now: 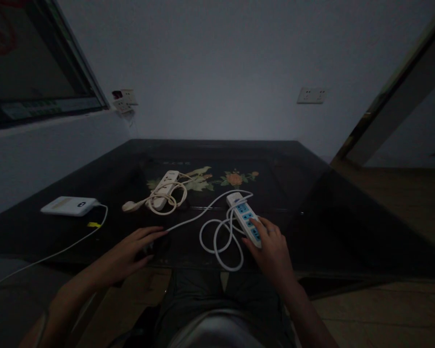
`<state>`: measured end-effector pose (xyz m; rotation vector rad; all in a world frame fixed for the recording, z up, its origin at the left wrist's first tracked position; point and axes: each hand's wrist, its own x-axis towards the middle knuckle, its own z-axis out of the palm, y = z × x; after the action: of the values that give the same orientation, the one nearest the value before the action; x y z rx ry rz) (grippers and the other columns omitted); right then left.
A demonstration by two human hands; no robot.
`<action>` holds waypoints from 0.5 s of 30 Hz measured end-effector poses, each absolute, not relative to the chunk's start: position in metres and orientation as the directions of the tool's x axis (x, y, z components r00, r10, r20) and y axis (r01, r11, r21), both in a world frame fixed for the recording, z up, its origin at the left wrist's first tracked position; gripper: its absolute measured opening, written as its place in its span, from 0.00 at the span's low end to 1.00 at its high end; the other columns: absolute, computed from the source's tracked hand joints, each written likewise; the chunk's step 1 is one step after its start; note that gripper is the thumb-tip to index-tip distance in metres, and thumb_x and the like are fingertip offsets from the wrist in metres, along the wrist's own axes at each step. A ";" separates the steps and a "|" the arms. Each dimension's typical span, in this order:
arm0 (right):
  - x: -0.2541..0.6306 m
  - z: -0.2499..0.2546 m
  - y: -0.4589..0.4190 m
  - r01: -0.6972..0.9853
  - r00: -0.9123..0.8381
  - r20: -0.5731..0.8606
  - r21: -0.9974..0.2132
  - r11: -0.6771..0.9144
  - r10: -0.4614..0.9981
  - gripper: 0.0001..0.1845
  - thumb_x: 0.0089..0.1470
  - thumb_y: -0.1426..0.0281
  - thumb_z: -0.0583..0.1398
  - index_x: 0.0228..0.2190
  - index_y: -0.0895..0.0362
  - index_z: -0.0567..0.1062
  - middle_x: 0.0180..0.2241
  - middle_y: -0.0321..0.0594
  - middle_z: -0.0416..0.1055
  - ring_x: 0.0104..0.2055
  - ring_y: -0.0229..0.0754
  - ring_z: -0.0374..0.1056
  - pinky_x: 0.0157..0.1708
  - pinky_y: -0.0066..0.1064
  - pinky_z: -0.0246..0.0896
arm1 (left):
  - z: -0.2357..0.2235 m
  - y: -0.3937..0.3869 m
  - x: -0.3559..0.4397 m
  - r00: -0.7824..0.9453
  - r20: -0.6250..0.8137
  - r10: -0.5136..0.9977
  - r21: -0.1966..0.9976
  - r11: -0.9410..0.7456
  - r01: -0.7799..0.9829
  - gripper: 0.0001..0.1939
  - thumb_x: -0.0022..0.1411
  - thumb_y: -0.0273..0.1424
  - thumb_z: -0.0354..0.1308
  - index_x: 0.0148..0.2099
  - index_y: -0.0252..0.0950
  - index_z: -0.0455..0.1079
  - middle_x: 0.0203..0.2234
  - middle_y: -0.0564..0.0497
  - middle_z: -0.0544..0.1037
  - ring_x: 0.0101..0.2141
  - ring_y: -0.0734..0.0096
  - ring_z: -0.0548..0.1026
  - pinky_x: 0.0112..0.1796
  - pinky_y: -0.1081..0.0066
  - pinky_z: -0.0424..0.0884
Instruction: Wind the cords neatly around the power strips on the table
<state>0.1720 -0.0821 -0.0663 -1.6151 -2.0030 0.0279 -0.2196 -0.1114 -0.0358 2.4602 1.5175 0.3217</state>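
My right hand [270,246] rests on the near end of a white power strip with blue sockets [243,212], fingers curled around it. Its white cable [221,241] loops on the dark table [311,203] between my hands and runs left toward my left hand [132,246]. My left hand lies flat on the table with fingers stretched, fingertips at the end of that cable, where a dark object I cannot make out sits under the hand. A second, cream power strip [165,191] with its coiled cord and plug lies farther back.
A white power bank [68,205] with a white cable sits at the left of the table. Wall sockets [311,95] are on the back wall, more outlets [123,100] in the left corner. A painted flower pattern [235,178] marks the table's middle.
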 end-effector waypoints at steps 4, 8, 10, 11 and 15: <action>0.173 -0.054 -0.069 0.864 -0.125 0.407 -0.403 0.301 0.905 0.28 0.53 0.58 0.60 0.54 0.54 0.67 0.54 0.50 0.66 0.55 0.55 0.61 0.49 0.47 0.60 | -0.008 -0.103 -0.189 0.398 0.165 0.903 0.338 -0.430 0.837 0.21 0.64 0.34 0.50 0.59 0.43 0.63 0.57 0.47 0.68 0.56 0.60 0.66 0.56 0.61 0.63; 0.169 -0.039 -0.052 0.853 -0.171 0.309 -0.428 0.298 0.936 0.32 0.53 0.56 0.60 0.56 0.55 0.64 0.53 0.51 0.67 0.52 0.53 0.65 0.48 0.43 0.60 | 0.024 -0.073 -0.131 0.508 0.244 0.826 0.394 -0.563 0.726 0.18 0.66 0.35 0.48 0.56 0.43 0.65 0.53 0.47 0.71 0.53 0.63 0.68 0.55 0.62 0.64; 0.163 -0.032 -0.047 0.882 -0.177 0.223 -0.396 0.255 0.959 0.33 0.53 0.55 0.60 0.57 0.56 0.62 0.50 0.51 0.69 0.50 0.54 0.67 0.45 0.41 0.60 | 0.034 -0.048 -0.101 0.600 0.261 0.757 0.417 -0.648 0.637 0.17 0.67 0.34 0.47 0.55 0.41 0.66 0.51 0.47 0.72 0.53 0.64 0.68 0.54 0.62 0.64; 0.158 -0.029 -0.045 0.900 -0.170 0.189 -0.370 0.230 0.967 0.34 0.54 0.54 0.60 0.58 0.56 0.61 0.49 0.51 0.70 0.48 0.54 0.67 0.43 0.41 0.60 | 0.036 -0.032 -0.086 0.631 0.279 0.724 0.418 -0.683 0.599 0.16 0.66 0.33 0.48 0.55 0.40 0.66 0.51 0.46 0.72 0.52 0.65 0.69 0.53 0.62 0.64; 0.140 -0.023 -0.046 0.941 -0.097 0.171 -0.305 0.146 0.980 0.39 0.53 0.48 0.57 0.58 0.59 0.61 0.46 0.55 0.71 0.47 0.58 0.67 0.41 0.42 0.60 | 0.026 0.040 -0.037 0.716 0.288 0.635 0.334 -0.768 0.546 0.16 0.64 0.29 0.51 0.53 0.34 0.68 0.49 0.43 0.73 0.52 0.62 0.69 0.54 0.61 0.62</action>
<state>0.1396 -0.0459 -0.0233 -1.8516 -2.0999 0.1669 -0.0367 0.0404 0.0264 2.6974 0.9425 0.5762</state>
